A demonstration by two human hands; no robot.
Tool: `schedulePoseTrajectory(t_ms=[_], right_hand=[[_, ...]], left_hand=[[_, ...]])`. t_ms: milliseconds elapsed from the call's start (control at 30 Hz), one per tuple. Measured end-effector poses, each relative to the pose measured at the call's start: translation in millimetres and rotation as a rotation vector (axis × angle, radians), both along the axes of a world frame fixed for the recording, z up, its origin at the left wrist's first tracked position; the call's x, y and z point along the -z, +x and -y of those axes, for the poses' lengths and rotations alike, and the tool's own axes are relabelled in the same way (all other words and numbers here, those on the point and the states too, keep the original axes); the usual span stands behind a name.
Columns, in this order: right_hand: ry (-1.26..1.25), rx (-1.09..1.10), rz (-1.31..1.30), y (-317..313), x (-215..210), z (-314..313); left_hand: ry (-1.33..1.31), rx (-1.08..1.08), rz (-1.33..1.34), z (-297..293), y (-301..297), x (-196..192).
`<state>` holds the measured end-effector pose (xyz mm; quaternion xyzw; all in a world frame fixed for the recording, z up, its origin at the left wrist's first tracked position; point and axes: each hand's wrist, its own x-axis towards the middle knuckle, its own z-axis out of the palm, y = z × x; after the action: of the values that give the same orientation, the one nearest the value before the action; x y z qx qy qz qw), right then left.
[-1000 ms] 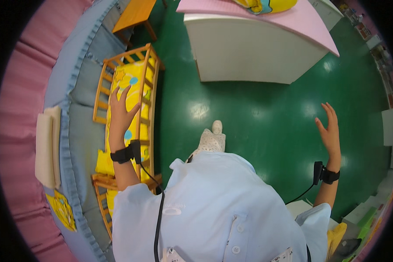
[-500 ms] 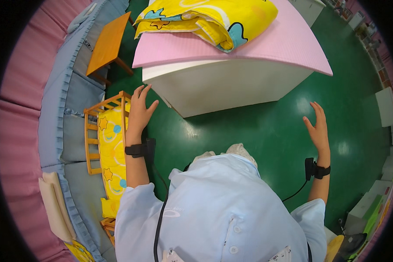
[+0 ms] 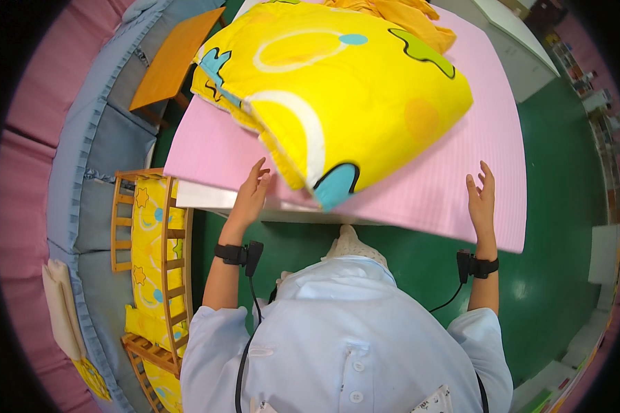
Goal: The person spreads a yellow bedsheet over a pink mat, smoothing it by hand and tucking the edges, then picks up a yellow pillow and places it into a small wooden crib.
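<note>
Ahead of me a folded yellow quilt (image 3: 372, 103) with white, blue and green patterns lies on a pink ribbed mat (image 3: 489, 179). The mat covers the top of a white cabinet (image 3: 210, 197). My left hand (image 3: 253, 194) is empty, fingers apart, above the mat's near edge and close to the quilt's lower left corner. At the mat's right side my right hand (image 3: 482, 193) is raised, open and holding nothing. Whether either hand touches the mat cannot be made out. Behind the quilt sits a crumpled orange cloth (image 3: 399, 19).
On the left stands a wooden cot (image 3: 174, 264) with yellow bedding. An orange wooden table (image 3: 174, 58) is farther back, beside a grey-blue padded sofa (image 3: 120, 141). A white cabinet (image 3: 517, 45) stands at the far right. Dark straps with cables sit on both my wrists.
I have moved forward, so the mat and quilt are nearer and fill more of the view. Both hands have come over the mat and closer together, still empty.
</note>
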<state>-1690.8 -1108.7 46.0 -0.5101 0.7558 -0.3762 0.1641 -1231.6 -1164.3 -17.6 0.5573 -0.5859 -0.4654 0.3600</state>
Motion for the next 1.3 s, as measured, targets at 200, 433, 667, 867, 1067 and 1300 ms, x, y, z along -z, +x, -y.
schedulePoseTrajectory(t_ms=[200, 433, 667, 867, 1067, 1300], right_hand=[[0.149, 0.038, 0.636, -36.6, 12.5, 92.2], [0.197, 0.057, 1.052, -50.3, 28.2, 163.9], [0.002, 0.155, 0.791, -132.0, 65.3, 240.6], [0.386, -0.184, 0.679, -168.2, 11.6, 300.5], [0.726, -0.519, 0.587, -143.0, 8.0, 359.2], [0.604, -0.603, 0.623, -106.6, -3.9, 358.1]], left_hand=[[0.299, -0.010, -0.176, 5.4, -21.3, 16.8], [0.276, -0.092, -1.087, 8.5, -45.7, -27.7], [0.435, -0.319, -0.578, 21.0, -43.6, -21.6], [0.471, -0.390, -0.380, 50.8, -44.4, -26.6], [0.386, -0.458, -0.650, 65.4, -13.2, -17.9], [0.337, -0.370, -0.656, 75.6, -25.2, -55.3]])
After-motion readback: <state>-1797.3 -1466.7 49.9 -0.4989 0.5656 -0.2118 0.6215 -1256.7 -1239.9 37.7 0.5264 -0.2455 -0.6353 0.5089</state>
